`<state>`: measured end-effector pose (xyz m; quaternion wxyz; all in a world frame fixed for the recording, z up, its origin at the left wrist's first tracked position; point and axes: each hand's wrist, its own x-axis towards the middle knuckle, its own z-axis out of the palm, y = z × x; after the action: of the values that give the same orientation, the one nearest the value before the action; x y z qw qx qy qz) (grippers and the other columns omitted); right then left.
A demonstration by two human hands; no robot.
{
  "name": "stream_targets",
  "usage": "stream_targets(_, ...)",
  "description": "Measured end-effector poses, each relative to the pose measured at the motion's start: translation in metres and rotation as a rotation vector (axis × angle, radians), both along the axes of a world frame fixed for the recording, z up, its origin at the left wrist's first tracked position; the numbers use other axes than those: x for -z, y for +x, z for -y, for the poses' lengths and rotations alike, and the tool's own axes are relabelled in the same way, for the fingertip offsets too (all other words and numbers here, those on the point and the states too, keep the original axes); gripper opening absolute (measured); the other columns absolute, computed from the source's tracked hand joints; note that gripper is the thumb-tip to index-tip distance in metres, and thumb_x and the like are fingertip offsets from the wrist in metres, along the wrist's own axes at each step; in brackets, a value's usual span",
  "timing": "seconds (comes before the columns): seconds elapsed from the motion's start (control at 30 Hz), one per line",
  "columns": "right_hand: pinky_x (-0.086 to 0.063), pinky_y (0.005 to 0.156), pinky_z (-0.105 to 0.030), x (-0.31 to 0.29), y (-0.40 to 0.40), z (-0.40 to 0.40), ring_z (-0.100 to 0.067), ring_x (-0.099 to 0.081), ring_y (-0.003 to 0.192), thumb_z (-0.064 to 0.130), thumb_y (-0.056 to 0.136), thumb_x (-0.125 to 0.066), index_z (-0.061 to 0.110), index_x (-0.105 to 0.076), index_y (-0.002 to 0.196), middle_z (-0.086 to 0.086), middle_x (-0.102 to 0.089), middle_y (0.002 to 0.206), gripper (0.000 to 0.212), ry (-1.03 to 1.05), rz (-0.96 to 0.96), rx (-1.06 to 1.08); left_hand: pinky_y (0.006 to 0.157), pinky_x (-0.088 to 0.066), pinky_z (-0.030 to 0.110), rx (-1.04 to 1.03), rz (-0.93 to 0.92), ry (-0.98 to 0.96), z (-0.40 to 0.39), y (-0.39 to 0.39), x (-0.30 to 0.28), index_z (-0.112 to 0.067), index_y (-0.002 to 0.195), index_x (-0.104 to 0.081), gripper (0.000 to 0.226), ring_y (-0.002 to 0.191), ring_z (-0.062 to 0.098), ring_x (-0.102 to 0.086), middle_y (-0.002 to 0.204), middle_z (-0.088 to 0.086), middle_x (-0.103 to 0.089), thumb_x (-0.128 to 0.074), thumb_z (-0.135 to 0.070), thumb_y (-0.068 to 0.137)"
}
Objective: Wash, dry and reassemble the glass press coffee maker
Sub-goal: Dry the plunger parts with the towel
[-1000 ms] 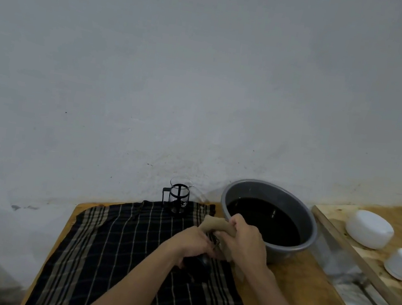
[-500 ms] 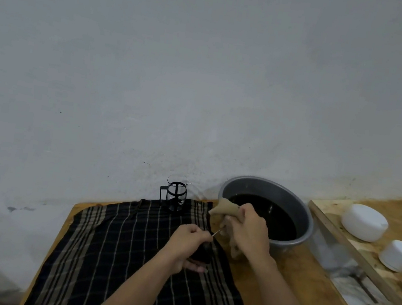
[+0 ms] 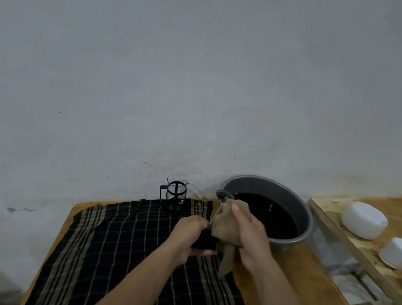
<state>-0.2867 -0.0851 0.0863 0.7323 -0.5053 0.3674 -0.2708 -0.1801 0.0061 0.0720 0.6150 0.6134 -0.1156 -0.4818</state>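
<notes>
Two hands at work: both meet just below the middle of the frame, over the right edge of the checked cloth.
Left hand: fingers curled round the black lid of the plunger, which sits low in the fist, dark against the palm.
Right hand: fingers and thumb wrapped round a tan rag, which is bunched about the plunger's upper part; a loose tail of the rag hangs below the hand toward the cloth.
Plunger rod: a thin pale line running up and to the right from the left fist into the rag.
Filter disc: a small round metal end showing just above the rag, at the top of the rod, in front of the basin's near-left rim.
Glass beaker: upright in its black frame, handle to the left, at the far edge of the cloth by the wall, well apart from both hands, up and left of them.
Basin: grey, round, holding dark water, right of centre, just behind the right hand.
Table: wood, bare at the lower right.
White containers: on a wooden board at the right edge of the frame.
</notes>
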Motion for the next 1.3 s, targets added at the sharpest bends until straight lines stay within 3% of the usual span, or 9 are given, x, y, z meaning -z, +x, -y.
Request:
stream_targets(0.17,-0.051,0.095,-0.047,0.010,0.025,0.001,-0.028,-0.063,0.103,0.030,0.088,-0.067,0.014,-0.062,0.116,-0.012,-0.066,0.108,0.033,0.120,0.084,0.201,0.047,-0.053,0.029,0.154,0.181,0.051,0.006,-0.019,-0.006,-0.006,0.110,-0.062,0.024,0.059,0.024,-0.062,0.090,0.019,-0.065,-0.046,-0.011,0.093)
stream_targets(0.33,-0.052,0.095,-0.046,0.030,0.028,0.001,-0.024,-0.065,0.100,0.027,0.087,-0.069,0.013,-0.062,0.115,-0.011,-0.068,0.108,0.032,-0.082,-0.078,0.162,0.077,-0.059,0.044,0.123,0.462,0.152,0.009,-0.019,0.009,-0.002,0.093,-0.068,0.029,0.089,0.032,-0.070,0.097,0.019,-0.071,-0.052,-0.023,0.081)
stream_targets(0.5,-0.054,0.087,-0.038,0.038,0.025,0.003,-0.021,-0.065,0.099,0.021,0.086,-0.069,0.013,-0.059,0.120,-0.008,-0.069,0.106,0.037,-0.155,-0.224,-0.012,0.072,-0.061,0.045,0.092,0.539,0.213,0.009,-0.012,0.016,-0.001,0.091,-0.070,0.028,0.088,0.028,-0.070,0.096,0.016,-0.072,-0.057,-0.024,0.081)
stream_targets(0.63,-0.052,0.096,-0.042,0.048,0.026,0.004,-0.022,-0.063,0.109,0.017,0.080,-0.073,0.017,-0.053,0.133,-0.006,-0.067,0.118,0.057,-0.072,-0.234,-0.086,0.082,-0.059,0.044,0.071,0.499,0.173,0.005,-0.014,0.019,-0.011,0.103,-0.063,0.030,0.091,0.021,-0.068,0.101,0.007,-0.069,-0.064,-0.028,0.079)
stream_targets(0.77,-0.053,0.078,-0.029,0.050,0.023,0.003,-0.019,-0.064,0.105,0.008,0.083,-0.070,0.016,-0.055,0.128,-0.008,-0.067,0.116,0.049,-0.002,-0.076,0.027,0.093,-0.053,0.039,-0.017,0.433,0.067,-0.001,-0.022,0.032,-0.018,0.114,-0.044,0.040,0.100,0.015,-0.061,0.109,0.001,-0.060,-0.067,-0.031,0.084)
stream_targets(0.9,-0.053,0.093,-0.039,0.047,0.024,-0.001,-0.018,-0.066,0.103,0.012,0.084,-0.071,0.016,-0.059,0.122,-0.005,-0.069,0.111,0.041,-0.021,-0.006,0.133,0.082,-0.049,0.024,-0.125,0.393,-0.082,-0.004,-0.044,0.030,-0.031,0.108,-0.045,0.015,0.098,0.005,-0.057,0.106,-0.010,-0.058,-0.050,-0.039,0.096)
stream_targets(0.97,-0.053,0.088,-0.034,0.044,0.022,-0.008,-0.017,-0.064,0.103,0.013,0.085,-0.070,0.018,-0.058,0.121,-0.003,-0.068,0.110,0.038,-0.034,0.007,0.123,0.080,-0.047,0.025,-0.213,0.435,-0.054,-0.001,-0.050,0.031,-0.028,0.114,-0.046,0.026,0.097,0.007,-0.057,0.106,-0.008,-0.058,-0.036,-0.048,0.099)
stream_targets(1.17,-0.047,0.092,-0.026,0.040,0.021,-0.030,-0.006,-0.059,0.101,0.025,0.091,-0.063,0.029,-0.054,0.115,0.008,-0.063,0.107,0.026,-0.400,-0.187,-0.093,0.104,-0.038,0.039,-0.476,0.351,0.106,0.011,-0.026,0.026,-0.009,0.113,-0.061,0.045,0.114,0.026,-0.053,0.114,0.000,-0.058,-0.025,-0.034,0.102)
stream_targets(1.3,-0.045,0.071,-0.008,0.028,0.014,-0.024,0.004,-0.058,0.086,0.026,0.090,-0.064,0.025,-0.056,0.102,0.012,-0.062,0.093,0.015,-0.717,-0.227,-0.034,0.088,-0.044,0.042,-0.473,0.303,0.139,0.016,-0.019,0.022,-0.008,0.087,-0.063,0.045,0.091,0.026,-0.057,0.104,0.018,-0.066,-0.027,-0.034,0.095)
